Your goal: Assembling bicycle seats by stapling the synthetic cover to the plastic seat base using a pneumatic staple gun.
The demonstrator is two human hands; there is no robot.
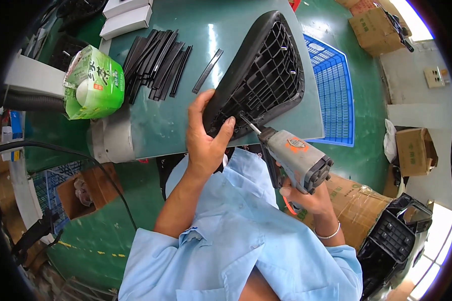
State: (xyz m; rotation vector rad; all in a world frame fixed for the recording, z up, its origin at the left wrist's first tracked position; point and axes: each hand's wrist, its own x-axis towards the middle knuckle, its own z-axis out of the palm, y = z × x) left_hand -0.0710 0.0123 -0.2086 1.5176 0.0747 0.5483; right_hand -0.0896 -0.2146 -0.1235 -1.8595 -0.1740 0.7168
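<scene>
My left hand grips the near end of a black moulded plastic part, thumb on its ribbed underside and fingers round its outer edge. The part is tilted over the table's near edge, its lattice of ribs facing me; two small metal pins show in it. My right hand is wrapped round the handle of a grey power screwdriver with an orange label. The driver's bit points into the ribs close to my left thumb. Whether a screw sits at the tip is too small to tell.
Several black strips lie on the green table, with one strip apart. A green bag hangs at the left edge. Beyond the right edge stands a blue crate. A large carton is beside my right arm.
</scene>
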